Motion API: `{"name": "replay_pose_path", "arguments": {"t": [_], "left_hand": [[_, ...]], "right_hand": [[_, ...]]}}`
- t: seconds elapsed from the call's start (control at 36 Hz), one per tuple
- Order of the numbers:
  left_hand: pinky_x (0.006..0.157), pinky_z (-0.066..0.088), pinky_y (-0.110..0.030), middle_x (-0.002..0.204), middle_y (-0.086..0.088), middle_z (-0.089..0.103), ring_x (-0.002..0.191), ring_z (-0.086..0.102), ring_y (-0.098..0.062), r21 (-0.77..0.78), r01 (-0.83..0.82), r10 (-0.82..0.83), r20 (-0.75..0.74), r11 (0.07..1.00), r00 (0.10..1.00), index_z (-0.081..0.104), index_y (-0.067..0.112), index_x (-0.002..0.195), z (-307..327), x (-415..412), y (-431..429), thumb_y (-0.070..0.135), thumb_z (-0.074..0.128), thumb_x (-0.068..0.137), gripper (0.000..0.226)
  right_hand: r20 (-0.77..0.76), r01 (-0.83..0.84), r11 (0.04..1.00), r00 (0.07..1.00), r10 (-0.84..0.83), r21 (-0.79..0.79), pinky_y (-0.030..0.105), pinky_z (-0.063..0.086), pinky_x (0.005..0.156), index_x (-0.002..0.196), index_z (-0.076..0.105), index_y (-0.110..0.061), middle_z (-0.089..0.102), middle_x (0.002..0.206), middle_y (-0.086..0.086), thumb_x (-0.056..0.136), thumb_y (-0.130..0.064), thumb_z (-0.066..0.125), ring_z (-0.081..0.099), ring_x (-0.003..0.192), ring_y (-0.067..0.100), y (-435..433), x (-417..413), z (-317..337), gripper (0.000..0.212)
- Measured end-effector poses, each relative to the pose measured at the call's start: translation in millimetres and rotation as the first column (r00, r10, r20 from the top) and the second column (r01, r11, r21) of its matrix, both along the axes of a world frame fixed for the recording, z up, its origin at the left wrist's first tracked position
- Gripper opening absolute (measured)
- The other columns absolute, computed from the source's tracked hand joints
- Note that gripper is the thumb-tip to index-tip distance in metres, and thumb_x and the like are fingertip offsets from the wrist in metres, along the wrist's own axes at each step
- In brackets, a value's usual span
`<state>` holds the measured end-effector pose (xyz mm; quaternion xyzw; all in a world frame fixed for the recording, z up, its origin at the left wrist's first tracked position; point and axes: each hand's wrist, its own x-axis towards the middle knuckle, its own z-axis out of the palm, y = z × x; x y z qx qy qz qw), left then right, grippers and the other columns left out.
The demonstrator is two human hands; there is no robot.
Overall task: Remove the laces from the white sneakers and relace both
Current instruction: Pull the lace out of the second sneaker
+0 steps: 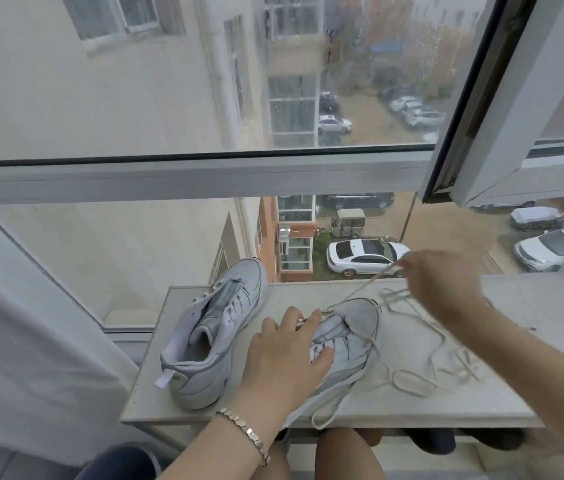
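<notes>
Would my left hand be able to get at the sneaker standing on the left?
Probably yes: the left hand rests on the other sneaker, and the left sneaker stands just beside it on the board, nothing between them.

Pale windowsill (447,403) below rain-streaked window (169,81)
</notes>
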<state>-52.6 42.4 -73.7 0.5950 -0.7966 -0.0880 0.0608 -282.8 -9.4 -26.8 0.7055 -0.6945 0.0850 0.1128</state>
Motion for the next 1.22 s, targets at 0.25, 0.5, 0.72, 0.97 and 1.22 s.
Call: {"name": "replay_pose_path", "arguments": {"t": [0.25, 0.5, 0.72, 0.97, 1.22], "left_hand": [[0.079, 0.037, -0.029, 0.126, 0.011, 0.035, 0.104, 0.040, -0.017, -0.013, -0.009, 0.008, -0.031, 1.000, 0.999, 0.021, 0.040, 0.144, -1.8, -0.1, 0.2, 0.061, 0.030, 0.088, 0.060], [0.081, 0.037, -0.029, 0.130, 0.011, 0.033, 0.107, 0.039, -0.018, -0.002, -0.014, 0.014, -0.024, 1.000, 1.000, 0.018, 0.039, 0.145, -0.7, -0.2, 0.5, 0.061, 0.031, 0.088, 0.062], [0.075, 0.033, -0.028, 0.127, 0.013, 0.033, 0.105, 0.038, -0.017, -0.001, -0.002, 0.002, -0.019, 1.000, 1.000, 0.019, 0.042, 0.144, -0.6, -1.3, 0.4, 0.061, 0.031, 0.088, 0.061], [0.084, 0.038, -0.029, 0.128, 0.012, 0.033, 0.107, 0.039, -0.017, 0.002, -0.006, 0.006, -0.054, 1.000, 0.999, 0.022, 0.040, 0.144, -0.9, -1.2, -0.2, 0.061, 0.033, 0.087, 0.061], [0.085, 0.039, -0.030, 0.128, 0.010, 0.034, 0.107, 0.039, -0.019, 0.000, 0.000, 0.000, -0.038, 1.000, 0.999, 0.022, 0.039, 0.144, 1.5, -1.6, 0.7, 0.061, 0.033, 0.087, 0.062]], "right_hand": [[0.109, 0.120, 0.990, 0.986, -0.127, 0.072, 0.030, 0.042, 0.067, 0.114, 0.062, -0.017, 0.054, 0.119, 0.001, 0.091, -0.042, 0.049, 0.062, 0.087, 0.026, 8.1, 5.0, -3.2, 0.036], [0.260, -0.303, 0.885, 0.941, 0.218, 0.354, 0.027, 0.035, 0.066, 0.109, 0.060, -0.022, 0.046, 0.117, -0.007, 0.094, -0.044, 0.046, 0.056, 0.085, 0.017, -0.3, 61.3, -28.2, 0.030], [0.410, -0.282, 0.928, 0.897, 0.165, 0.244, 0.030, 0.038, 0.064, 0.087, 0.056, -0.019, 0.052, 0.090, -0.007, 0.097, -0.028, 0.042, 0.054, 0.083, 0.019, -8.1, 43.5, -40.9, 0.019], [0.196, 0.069, 0.970, 0.974, -0.116, 0.231, 0.030, 0.036, 0.065, 0.116, 0.054, -0.019, 0.048, 0.119, 0.002, 0.094, -0.047, 0.045, 0.060, 0.091, 0.026, -7.3, 3.4, -28.6, 0.037], [0.023, -0.289, 0.888, 0.953, 0.301, 0.357, 0.030, 0.031, 0.058, 0.097, 0.056, -0.016, 0.044, 0.108, 0.001, 0.096, -0.050, 0.027, 0.057, 0.081, 0.026, 11.5, 49.8, -37.8, 0.045]]}}
